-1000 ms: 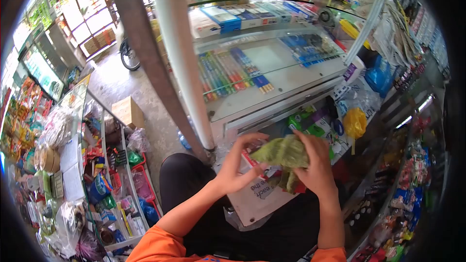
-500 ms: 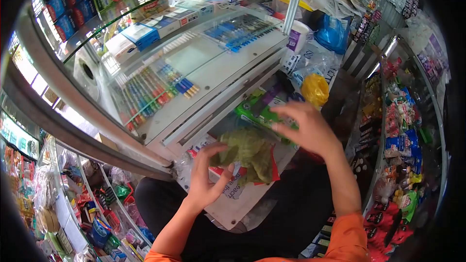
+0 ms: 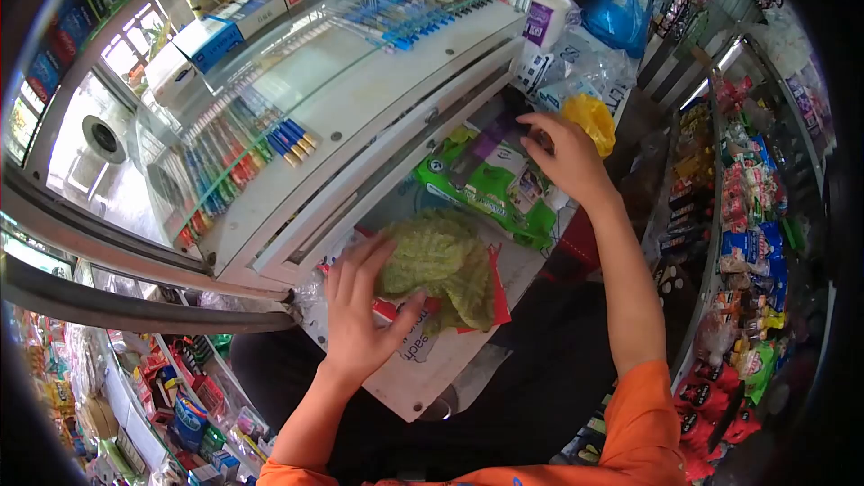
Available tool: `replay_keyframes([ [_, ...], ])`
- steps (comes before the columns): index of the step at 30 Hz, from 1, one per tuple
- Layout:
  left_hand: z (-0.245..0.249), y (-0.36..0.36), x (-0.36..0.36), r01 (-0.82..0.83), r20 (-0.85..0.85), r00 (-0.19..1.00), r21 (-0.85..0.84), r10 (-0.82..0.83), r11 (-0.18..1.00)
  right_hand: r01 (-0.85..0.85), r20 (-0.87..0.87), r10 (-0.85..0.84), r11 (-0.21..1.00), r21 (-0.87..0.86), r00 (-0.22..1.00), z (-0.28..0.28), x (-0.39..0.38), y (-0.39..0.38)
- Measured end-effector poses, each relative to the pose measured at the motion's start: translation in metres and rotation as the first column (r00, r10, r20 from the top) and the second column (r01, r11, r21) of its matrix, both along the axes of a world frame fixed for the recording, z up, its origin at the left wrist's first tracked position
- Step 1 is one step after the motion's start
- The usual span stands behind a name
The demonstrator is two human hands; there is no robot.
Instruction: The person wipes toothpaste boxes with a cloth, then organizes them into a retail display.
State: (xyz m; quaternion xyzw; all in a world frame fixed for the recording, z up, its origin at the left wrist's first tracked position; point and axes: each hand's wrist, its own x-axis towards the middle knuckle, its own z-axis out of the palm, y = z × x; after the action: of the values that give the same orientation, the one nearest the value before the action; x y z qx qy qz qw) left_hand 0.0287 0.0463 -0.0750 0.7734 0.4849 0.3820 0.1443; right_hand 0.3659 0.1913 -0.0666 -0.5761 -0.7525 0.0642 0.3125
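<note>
A crumpled olive-green cloth lies on a red item and a printed white sheet in front of me. My left hand is open at the cloth's left side, fingers spread and fingertips at its edge. Farther back, my right hand reaches over a green packet that looks like wet wipes. Its fingers are curved, with a gap between thumb and forefinger. A dark purple item lies on the packet, just left of the right hand; I see nothing held in that hand.
A glass display case holds rows of pens behind the work spot. A yellow plastic bag and a blue bag are at the back right. Shelves of packaged goods stand on both sides.
My right hand has moved back and toward the dark items, uncovering more of the green packet. My left hand has shifted slightly left, off the cloth. The camera view has tilted.
</note>
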Motion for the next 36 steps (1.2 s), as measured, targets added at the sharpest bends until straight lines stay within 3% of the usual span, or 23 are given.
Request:
replay_keyframes([
  [1, 0.006, 0.000, 0.002, -0.059, -0.226, 0.971, 0.101, 0.081, 0.993, -0.064, 0.009, 0.064, 0.998, 0.009, 0.998, 0.002, -0.004, -0.002],
  [5, -0.022, 0.001, -0.010, -0.015, -0.177, 0.984, -0.052, 0.005, 0.999, -0.191, 0.084, 0.193, 0.981, -0.031, 0.978, 0.015, -0.024, -0.010],
  [8, -0.024, 0.001, -0.018, -0.020, -0.040, 0.999, -0.077, 0.017, 0.997, -0.234, 0.005, 0.235, 0.970, -0.072, 0.972, 0.028, -0.045, -0.020],
  [9, -0.023, 0.001, -0.019, -0.004, 0.109, 0.994, -0.148, 0.020, 0.989, -0.242, 0.003, 0.243, 0.967, -0.074, 0.970, 0.038, -0.053, -0.027],
  [10, -0.021, 0.001, -0.021, 0.023, 0.255, 0.966, -0.213, 0.033, 0.977, -0.328, -0.138, 0.303, 0.917, -0.225, 0.943, 0.050, -0.063, -0.036],
  [11, -0.019, 0.001, -0.022, 0.016, 0.256, 0.966, -0.213, 0.040, 0.977, -0.421, -0.282, 0.334, 0.835, -0.355, 0.899, 0.061, -0.072, -0.045],
  [13, -0.014, -0.001, -0.022, 0.074, 0.458, 0.881, -0.383, 0.120, 0.921, -0.497, -0.304, 0.399, 0.765, -0.410, 0.865, 0.079, -0.092, -0.068],
  [14, -0.014, -0.001, -0.022, 0.068, 0.460, 0.879, -0.384, 0.127, 0.921, -0.558, -0.331, 0.450, 0.689, -0.462, 0.829, 0.082, -0.100, -0.078],
  [15, -0.014, -0.001, -0.022, 0.201, 0.642, 0.754, -0.430, 0.141, 0.880, -0.561, -0.331, 0.454, 0.685, -0.464, 0.827, 0.070, -0.105, -0.084],
  [16, -0.015, -0.002, -0.022, 0.340, 0.787, 0.592, -0.438, 0.173, 0.832, -0.575, -0.177, 0.550, 0.746, -0.336, 0.816, 0.051, -0.109, -0.087],
  [17, -0.019, -0.002, -0.024, 0.338, 0.787, 0.592, -0.439, 0.174, 0.833, -0.598, -0.008, 0.609, 0.777, -0.196, 0.793, 0.043, -0.115, -0.088],
  [18, -0.025, -0.001, -0.027, 0.497, 0.890, 0.436, -0.363, 0.134, 0.789, -0.607, -0.130, 0.602, 0.724, -0.327, 0.788, 0.045, -0.118, -0.089],
  [19, -0.028, -0.001, -0.030, 0.632, 0.959, 0.262, -0.258, 0.112, 0.731, -0.608, -0.134, 0.602, 0.724, -0.326, 0.787, 0.053, -0.116, -0.086],
  [20, -0.027, -0.003, -0.030, 0.650, 0.964, 0.246, -0.245, 0.106, 0.720, -0.598, -0.198, 0.574, 0.685, -0.416, 0.795, 0.065, -0.111, -0.080],
  [21, -0.025, -0.004, -0.031, 0.647, 0.963, 0.244, -0.246, 0.110, 0.722, -0.589, -0.254, 0.543, 0.633, -0.503, 0.801, 0.075, -0.104, -0.078],
  [24, -0.019, 0.003, -0.030, 0.555, 0.943, 0.331, -0.184, -0.013, 0.811, -0.488, -0.374, 0.418, 0.866, -0.111, 0.828, 0.068, -0.075, -0.074],
  [26, -0.017, 0.005, -0.030, 0.516, 0.937, 0.347, -0.226, 0.039, 0.826, -0.348, -0.645, 0.256, 0.937, -0.017, 0.720, 0.069, -0.065, -0.075],
  [27, -0.017, 0.005, -0.030, 0.483, 0.927, 0.364, -0.266, 0.085, 0.834, -0.348, -0.645, 0.255, 0.937, -0.018, 0.720, 0.068, -0.058, -0.073],
  [29, -0.018, 0.005, -0.029, 0.460, 0.916, 0.378, -0.309, 0.132, 0.833, -0.179, -0.882, 0.081, 0.984, -0.003, 0.464, 0.063, -0.044, -0.063],
  [30, -0.019, 0.004, -0.030, 0.444, 0.898, 0.421, -0.328, 0.129, 0.834, -0.175, -0.882, 0.077, 0.985, -0.006, 0.464, 0.060, -0.039, -0.057],
  [32, -0.021, 0.004, -0.030, 0.429, 0.876, 0.465, -0.350, 0.128, 0.833, -0.024, -0.963, -0.070, 0.997, -0.079, 0.261, 0.056, -0.031, -0.048],
  [36, -0.025, 0.004, -0.030, 0.423, 0.857, 0.505, -0.352, 0.105, 0.835, -0.022, -0.978, -0.072, 0.997, -0.078, 0.198, 0.055, -0.033, -0.044],
])
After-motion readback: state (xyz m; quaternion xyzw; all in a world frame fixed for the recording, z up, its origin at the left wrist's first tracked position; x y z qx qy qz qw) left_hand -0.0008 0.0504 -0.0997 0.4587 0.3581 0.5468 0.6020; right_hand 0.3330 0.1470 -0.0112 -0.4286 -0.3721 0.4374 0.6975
